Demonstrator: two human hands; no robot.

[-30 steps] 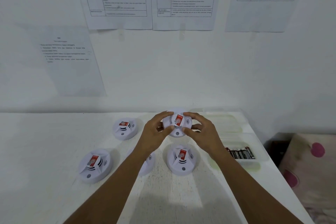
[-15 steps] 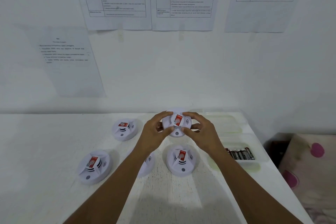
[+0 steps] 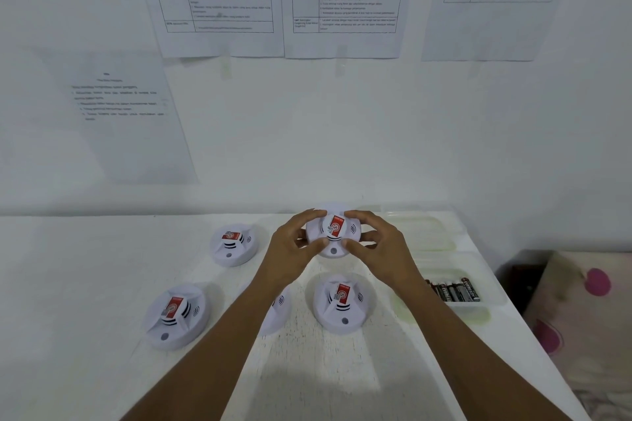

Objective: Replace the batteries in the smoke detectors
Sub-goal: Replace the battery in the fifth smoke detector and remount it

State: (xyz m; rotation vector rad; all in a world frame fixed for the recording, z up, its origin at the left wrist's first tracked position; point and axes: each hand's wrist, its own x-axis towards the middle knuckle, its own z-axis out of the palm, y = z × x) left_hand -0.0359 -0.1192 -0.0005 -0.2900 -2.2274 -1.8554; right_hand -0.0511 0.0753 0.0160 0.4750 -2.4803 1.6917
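Note:
A round white smoke detector (image 3: 337,232) with a red label is held at the far middle of the white table (image 3: 68,284). My left hand (image 3: 290,249) grips its left edge and my right hand (image 3: 379,243) grips its right edge, fingers curled round the rim. Three more detectors lie face up: one at the far left (image 3: 234,244), one at the near left (image 3: 176,314), one just below the held one (image 3: 342,302). Another detector (image 3: 278,311) is mostly hidden under my left forearm. Several batteries (image 3: 453,290) lie in a clear tray (image 3: 485,304) on the right.
A second clear tray (image 3: 424,232) sits at the far right against the wall. Printed sheets (image 3: 222,0) hang on the wall behind. The table's right edge drops to a cushion with pink dots (image 3: 588,318).
Both hands stay on the far detector; it has barely shifted, and the fingers have adjusted slightly round its rim.

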